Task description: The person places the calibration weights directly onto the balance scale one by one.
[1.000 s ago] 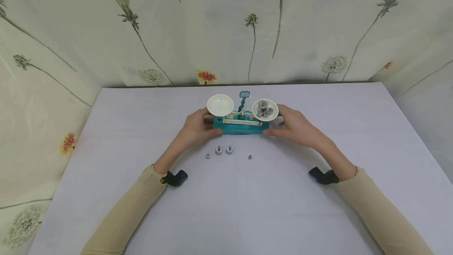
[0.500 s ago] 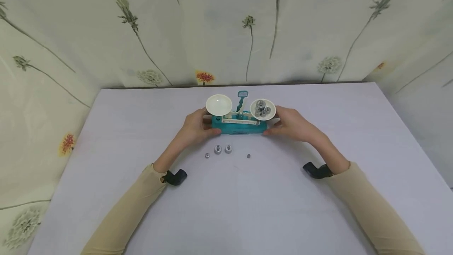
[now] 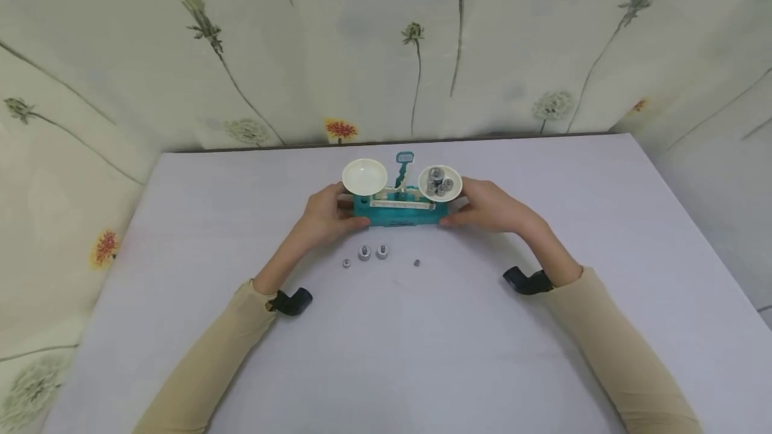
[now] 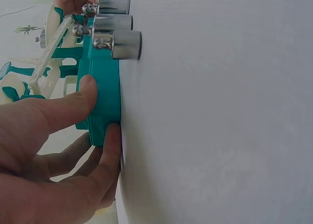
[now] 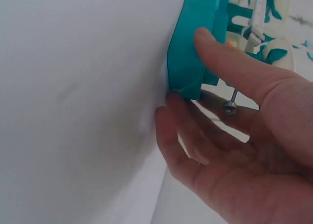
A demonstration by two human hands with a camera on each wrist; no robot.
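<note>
A teal balance scale (image 3: 401, 215) with two white pans stands toward the back of the table. My left hand (image 3: 324, 217) grips the left end of its base, thumb on the front face and fingers behind and at the end. At the opposite end my right hand (image 3: 491, 206) grips the base the same way, its thumb on the front in the right wrist view. The left pan (image 3: 364, 177) is bare. Several metal weights (image 3: 436, 179) sit in the right pan (image 3: 456, 187). A white graduated beam (image 3: 402, 204) runs across the front.
In front of the scale stand two larger metal weights (image 3: 374, 252), a small weight (image 3: 346, 263) to their left and another small weight (image 3: 417, 262) to the right. A flower-print cloth (image 3: 362, 52) hangs behind the table's back edge.
The head view has shifted slightly, so everything appears a little further left. Both hands keep their hold on the scale, and the right forearm has drawn slightly inward.
</note>
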